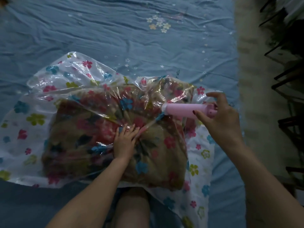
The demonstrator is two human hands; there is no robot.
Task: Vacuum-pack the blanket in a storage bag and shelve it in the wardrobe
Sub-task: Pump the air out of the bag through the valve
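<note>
One storage bag (49, 83), clear plastic printed with pink, blue and green flowers, is lying on the bed (98, 30), which is wearing a wrinkled blue sheet. One folded blanket (79, 137), brownish with a red and dark floral pattern, is sitting inside the bag, filling its middle and right part while the bag's left and upper portions are lying flat and loose around it. Two hands are working on it. The left hand (125, 142) is pressing down on top of the bagged blanket, its grip released, with the fingers straight and spread against the plastic. The right hand (220, 117) is grasping one pink hand pump (182, 111), with the thumb and fingers wrapped around the handle end; the index finger is sticking out above the pump. The pump is lying nearly level, its pale tip touching the bag at the upper right of the blanket, where the plastic is puckering into creases. One cluster of small pale flowers (158, 24) is showing on the sheet further up the bed, along with scattered tiny stars. Printed lettering (178, 73) on the sheet just beyond the bag is reading "WELL", with a "P" before it; the rest is hidden under the plastic.
</note>
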